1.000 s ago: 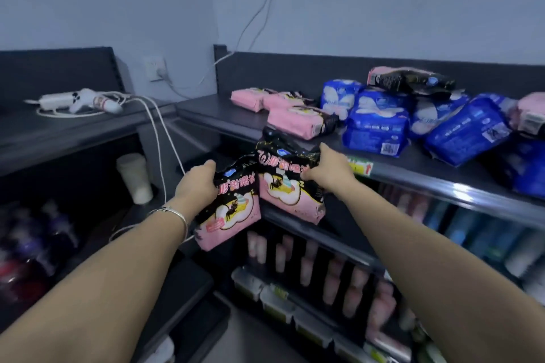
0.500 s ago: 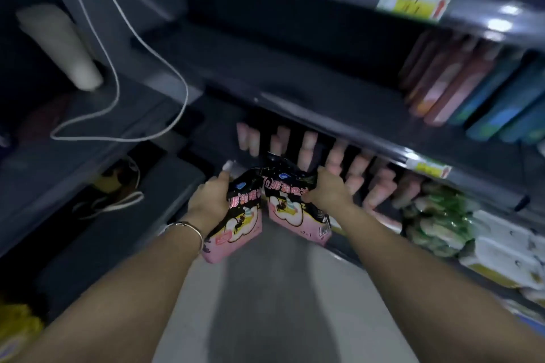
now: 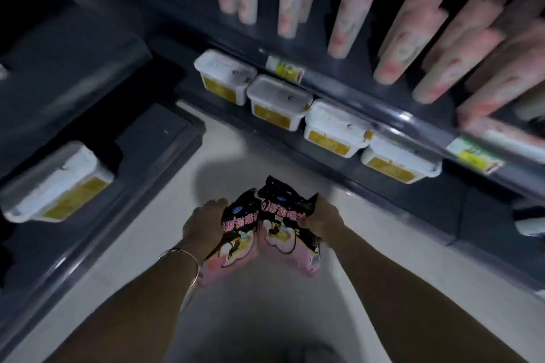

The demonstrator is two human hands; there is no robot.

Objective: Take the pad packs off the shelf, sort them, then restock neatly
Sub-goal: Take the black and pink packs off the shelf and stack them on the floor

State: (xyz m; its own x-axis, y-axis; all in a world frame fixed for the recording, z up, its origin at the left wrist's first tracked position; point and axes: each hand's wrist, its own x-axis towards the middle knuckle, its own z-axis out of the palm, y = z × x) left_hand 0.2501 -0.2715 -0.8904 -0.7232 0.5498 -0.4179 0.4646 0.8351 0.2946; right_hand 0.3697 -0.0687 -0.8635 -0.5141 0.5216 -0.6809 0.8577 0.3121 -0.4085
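I hold two pink-and-black pad packs low over the pale floor. My left hand [image 3: 203, 222], with a thin bracelet on the wrist, grips the left pad pack [image 3: 233, 240] by its black upper end. My right hand [image 3: 323, 219] grips the right pad pack [image 3: 287, 227] the same way. The two packs hang side by side, touching, pink ends down toward me. The top shelf with the other pad packs is out of view.
A row of white tubs with yellow labels [image 3: 278, 100] lines the bottom shelf ahead. Another white tub [image 3: 59, 183] sits on the left low shelf. Pink tubes [image 3: 407, 38] stand blurred on the shelf above. Pale floor [image 3: 265, 318] lies below my hands.
My view has tilted down from the top shelf to the floor. Both hands have lowered the two packs from shelf height to just above the floor, keeping their grip.
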